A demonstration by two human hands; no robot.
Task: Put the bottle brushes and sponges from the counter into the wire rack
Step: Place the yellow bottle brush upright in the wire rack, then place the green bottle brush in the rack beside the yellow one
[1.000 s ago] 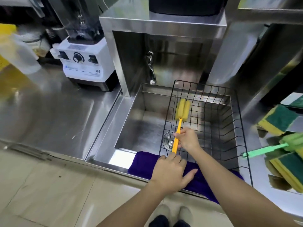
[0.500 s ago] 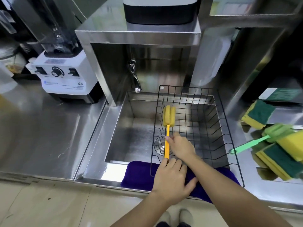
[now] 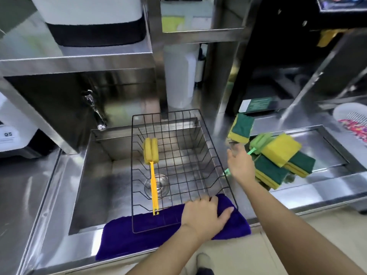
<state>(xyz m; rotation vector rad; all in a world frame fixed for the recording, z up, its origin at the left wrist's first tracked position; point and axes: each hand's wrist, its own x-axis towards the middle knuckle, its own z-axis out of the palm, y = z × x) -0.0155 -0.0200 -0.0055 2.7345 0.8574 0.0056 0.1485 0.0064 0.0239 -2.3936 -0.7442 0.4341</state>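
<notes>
The right hand (image 3: 241, 165), fingers loosely spread and holding nothing, hovers over the green bottle brush (image 3: 258, 142), whose handle slants from near the wire rack (image 3: 226, 173) up to the sponges (image 3: 282, 147), while the farther left hand (image 3: 202, 217) rests flat on the rack's front rim.

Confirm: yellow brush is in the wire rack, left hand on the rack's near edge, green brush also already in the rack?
Not quite. The green brush is not in the wire rack; the head view shows it on the counter among the sponges, with the right hand over its handle. The yellow brush and left hand are as stated.
</notes>
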